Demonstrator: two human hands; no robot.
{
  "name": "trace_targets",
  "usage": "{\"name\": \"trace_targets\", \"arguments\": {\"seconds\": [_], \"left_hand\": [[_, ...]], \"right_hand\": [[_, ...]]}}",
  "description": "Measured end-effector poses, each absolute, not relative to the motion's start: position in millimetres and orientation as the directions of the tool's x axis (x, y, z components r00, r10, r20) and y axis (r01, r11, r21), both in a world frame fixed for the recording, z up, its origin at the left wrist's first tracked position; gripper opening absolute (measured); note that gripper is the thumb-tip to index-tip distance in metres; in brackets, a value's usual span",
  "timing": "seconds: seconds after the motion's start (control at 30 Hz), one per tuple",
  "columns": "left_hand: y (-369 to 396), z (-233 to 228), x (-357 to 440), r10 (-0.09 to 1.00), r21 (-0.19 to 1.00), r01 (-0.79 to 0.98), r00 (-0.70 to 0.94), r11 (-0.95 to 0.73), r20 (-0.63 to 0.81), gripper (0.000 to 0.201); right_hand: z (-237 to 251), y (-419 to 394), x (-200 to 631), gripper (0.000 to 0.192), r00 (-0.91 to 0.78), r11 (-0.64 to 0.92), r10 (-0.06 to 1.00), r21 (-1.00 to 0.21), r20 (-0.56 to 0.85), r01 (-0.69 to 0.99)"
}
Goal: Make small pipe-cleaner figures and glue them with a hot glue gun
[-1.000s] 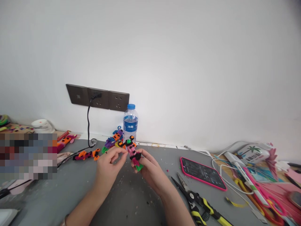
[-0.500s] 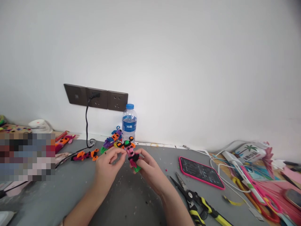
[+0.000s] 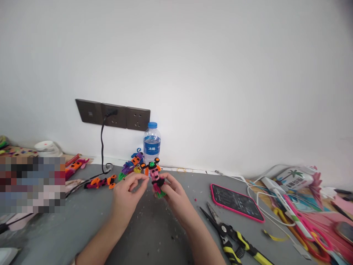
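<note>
A small pipe-cleaner figure (image 3: 154, 175) with a pink and black body, orange and black parts on top, a green spot and a green lower end stands upright over the mat. My right hand (image 3: 174, 193) is closed round its lower part, thumb in front. My left hand (image 3: 129, 189) is pinched, its fingertips just beside the figure's left side, close to an orange strip. Whether anything sits in that pinch, I cannot make out. Behind my left hand lie a purple, orange and blue pipe-cleaner figure (image 3: 134, 163) and an orange and black one (image 3: 100, 182).
A water bottle (image 3: 152, 143) stands against the wall, below the sockets (image 3: 114, 115). To the right lie a pink-cased phone (image 3: 237, 202), black and yellow shears (image 3: 224, 230), white cables and pink scissors (image 3: 306, 224). A black cord (image 3: 102, 147) hangs at left.
The figure has turned more upright, its top tilting to the right and showing more of its front. My left fingertips stay beside it, with slightly more of the orange strip visible.
</note>
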State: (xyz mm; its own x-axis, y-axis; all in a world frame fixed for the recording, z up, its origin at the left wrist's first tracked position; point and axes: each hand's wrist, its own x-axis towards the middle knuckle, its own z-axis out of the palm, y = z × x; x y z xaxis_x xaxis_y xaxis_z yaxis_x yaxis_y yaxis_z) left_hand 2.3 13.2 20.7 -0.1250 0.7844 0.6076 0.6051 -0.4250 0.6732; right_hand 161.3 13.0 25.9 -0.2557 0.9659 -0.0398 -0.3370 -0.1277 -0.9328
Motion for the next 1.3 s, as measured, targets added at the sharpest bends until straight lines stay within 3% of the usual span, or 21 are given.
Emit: {"name": "trace_targets", "arguments": {"seconds": [1.3], "left_hand": [[11.2,26.1,2.7,0.78,0.69,0.586,-0.15,-0.424,0.607,0.016]], "right_hand": [[25.9,10.0,161.0,0.013,-0.392,-0.132,0.92,-0.924,0.021,-0.359]]}}
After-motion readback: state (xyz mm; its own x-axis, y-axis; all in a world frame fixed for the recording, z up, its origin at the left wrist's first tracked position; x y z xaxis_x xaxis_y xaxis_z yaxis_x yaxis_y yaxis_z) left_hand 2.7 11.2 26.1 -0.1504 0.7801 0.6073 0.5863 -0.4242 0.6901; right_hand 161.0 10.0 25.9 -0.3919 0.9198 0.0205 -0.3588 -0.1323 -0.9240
